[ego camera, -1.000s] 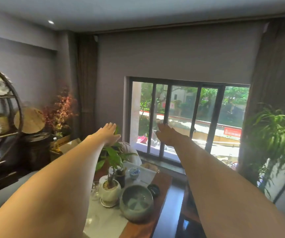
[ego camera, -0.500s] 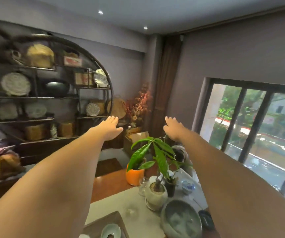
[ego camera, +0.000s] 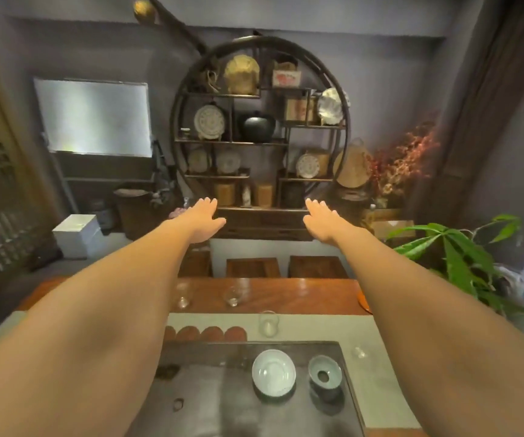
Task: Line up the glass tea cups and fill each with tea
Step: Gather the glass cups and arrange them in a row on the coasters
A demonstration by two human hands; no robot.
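Both my arms stretch straight forward above the table. My left hand (ego camera: 203,219) and my right hand (ego camera: 321,220) are flat, palms down, fingers apart, holding nothing. Below them, three clear glass tea cups stand apart: one (ego camera: 182,294) and another (ego camera: 233,296) on the wooden table top, a third (ego camera: 267,323) on the grey runner (ego camera: 317,326). A further small glass piece (ego camera: 359,352) lies on the runner at the right. On the dark tea tray (ego camera: 223,389) sit a pale lidded bowl (ego camera: 273,376) and a grey-green strainer cup (ego camera: 324,375).
A row of brown round coasters (ego camera: 210,334) lies at the tray's far edge. A leafy green plant (ego camera: 456,257) stands at the right. Wooden stools (ego camera: 253,268) sit beyond the table, and a round display shelf (ego camera: 260,134) fills the far wall.
My view has swung left from the window to the round shelf and tipped down onto the table. Both arms stay stretched forward with flat hands.
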